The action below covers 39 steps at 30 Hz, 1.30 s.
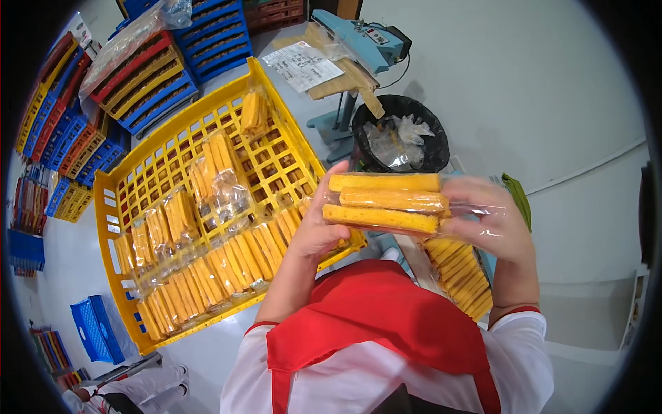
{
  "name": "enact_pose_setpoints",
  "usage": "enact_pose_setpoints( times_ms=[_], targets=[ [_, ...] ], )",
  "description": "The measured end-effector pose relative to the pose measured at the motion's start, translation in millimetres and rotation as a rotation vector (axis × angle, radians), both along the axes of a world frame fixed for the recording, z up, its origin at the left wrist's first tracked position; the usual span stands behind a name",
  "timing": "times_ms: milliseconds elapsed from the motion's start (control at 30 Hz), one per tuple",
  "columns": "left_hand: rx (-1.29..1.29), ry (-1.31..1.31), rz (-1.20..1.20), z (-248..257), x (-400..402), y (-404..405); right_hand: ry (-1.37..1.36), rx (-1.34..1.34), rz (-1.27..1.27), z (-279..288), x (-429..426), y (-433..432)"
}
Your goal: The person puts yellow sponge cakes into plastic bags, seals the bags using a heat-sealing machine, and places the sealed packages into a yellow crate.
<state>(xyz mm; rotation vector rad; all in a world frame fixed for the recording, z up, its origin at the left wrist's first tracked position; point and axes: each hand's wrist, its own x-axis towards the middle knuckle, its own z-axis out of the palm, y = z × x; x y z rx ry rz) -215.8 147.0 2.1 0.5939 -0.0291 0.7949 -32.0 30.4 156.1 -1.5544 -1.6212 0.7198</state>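
Observation:
Between my two hands, in front of my red apron, is a clear plastic bag of yellow baked sticks (388,202), several pieces stacked inside. My left hand (320,222) grips its left end, thumb below and fingers behind. At the other end my right hand (486,217), slightly blurred, has its fingers on the loose clear film. To the left, a yellow plastic crate (269,171) holds rows of similar bagged sticks (222,269). Below my right hand, more yellow sticks (460,274) lie in a row, partly hidden by my arm.
A blue sealing machine (357,39) stands beyond the crate, beside a paper with handwriting (302,66). A black-lined bin (401,134) holds plastic scraps. Stacked coloured crates (150,83) fill the far left. A blue crate (97,328) and another person's legs (150,385) are at lower left.

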Motion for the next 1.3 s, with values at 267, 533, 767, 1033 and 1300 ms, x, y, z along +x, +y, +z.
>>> enact_pose_setpoints(
  times_ms=[267, 533, 767, 1033, 1300],
  targets=[
    [-0.036, 0.081, -0.049, 3, 6, -2, 0.296, -0.212, -0.203, -7, 14, 5],
    [0.049, 0.042, 0.019, -21, 7, 9, -0.173, 0.164, -0.001, -10, 5, 2],
    [0.021, 0.039, 0.009, -16, 4, 8, -0.345, 0.392, 0.087, -3, 5, -4],
    [0.018, 0.034, -0.012, -3, 6, 3, -0.388, 0.285, 0.056, 1, 1, 0],
    [0.031, 0.004, 0.023, 0, 14, 6, -0.346, 0.311, 0.054, 19, 6, -7]
  ],
)
